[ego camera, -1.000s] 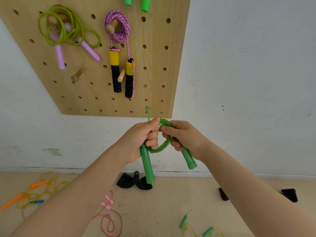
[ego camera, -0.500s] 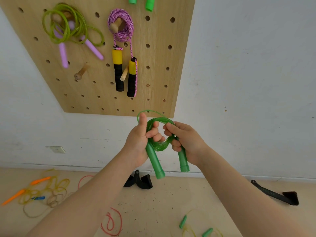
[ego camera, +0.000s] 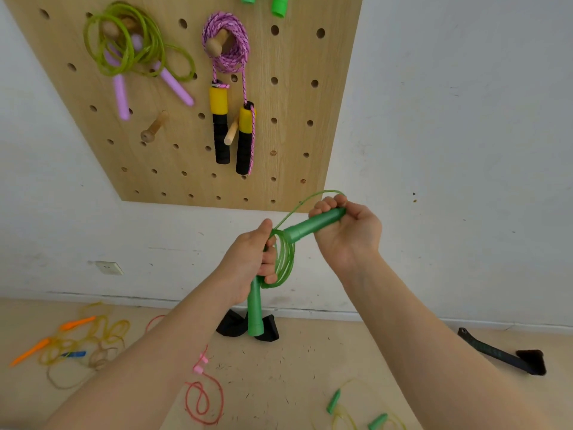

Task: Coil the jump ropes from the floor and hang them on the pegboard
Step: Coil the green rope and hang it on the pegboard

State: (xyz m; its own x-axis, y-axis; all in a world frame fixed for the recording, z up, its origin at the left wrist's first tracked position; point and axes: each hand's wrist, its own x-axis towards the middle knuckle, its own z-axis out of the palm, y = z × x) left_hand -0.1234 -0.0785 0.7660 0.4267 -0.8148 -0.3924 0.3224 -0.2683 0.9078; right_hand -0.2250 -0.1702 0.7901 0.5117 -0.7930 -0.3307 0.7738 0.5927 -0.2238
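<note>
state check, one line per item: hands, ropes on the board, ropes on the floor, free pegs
left hand: shut on green rope coil
right hand: shut on green rope's handle
lime rope with lilac handles: coiled, hung on peg
pink rope with yellow-black handles: coiled, hung on peg
empty peg: free
orange-handled rope: tangled on floor
red rope: loose on floor
yellow rope with green handles: loose on floor
</note>
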